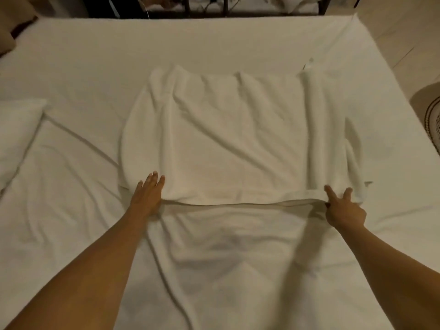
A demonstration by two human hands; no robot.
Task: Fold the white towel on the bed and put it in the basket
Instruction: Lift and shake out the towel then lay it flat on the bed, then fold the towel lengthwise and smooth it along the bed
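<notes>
The white towel [238, 139] lies spread and wrinkled on the white bed [95, 67], doubled over with its near edge toward me. My left hand [147, 194] rests flat on the towel's near left corner, fingers stretched out. My right hand [342, 208] pinches the near right corner, thumb under the edge and two fingers on top. A basket [428, 115] with a dark pattern shows partly at the right edge of the view, on the floor beside the bed.
A white pillow [16, 134] lies at the bed's left side. A dark metal bed frame [226, 8] and cables run along the far edge. Tiled floor [404, 39] lies to the right of the bed.
</notes>
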